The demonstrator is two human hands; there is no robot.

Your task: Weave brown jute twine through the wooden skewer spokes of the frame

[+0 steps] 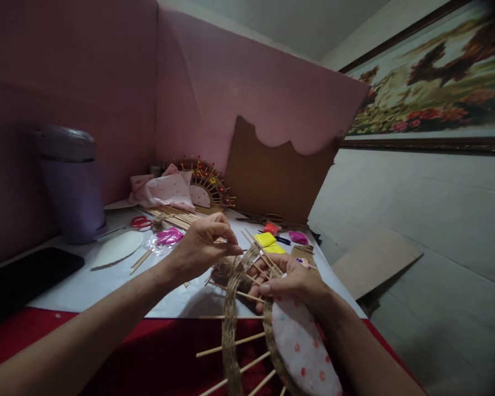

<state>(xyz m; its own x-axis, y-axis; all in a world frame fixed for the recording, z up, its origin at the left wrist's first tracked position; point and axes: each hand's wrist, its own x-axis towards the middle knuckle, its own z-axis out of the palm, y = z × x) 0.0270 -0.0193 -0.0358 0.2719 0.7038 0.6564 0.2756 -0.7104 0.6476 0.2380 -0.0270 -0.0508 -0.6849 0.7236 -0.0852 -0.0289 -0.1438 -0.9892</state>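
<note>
The jute frame (230, 330), held above the table (107, 286) in the clamped right hand (291, 283) and pinched at its top by the left hand (202, 247), could have windings slipped off the skewers (210, 351) by slack

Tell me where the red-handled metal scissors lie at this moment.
In the head view, the red-handled metal scissors lie on the white tabletop, left of centre, between the purple cylindrical tumbler and the pink plastic packet, beyond the left hand.
</note>
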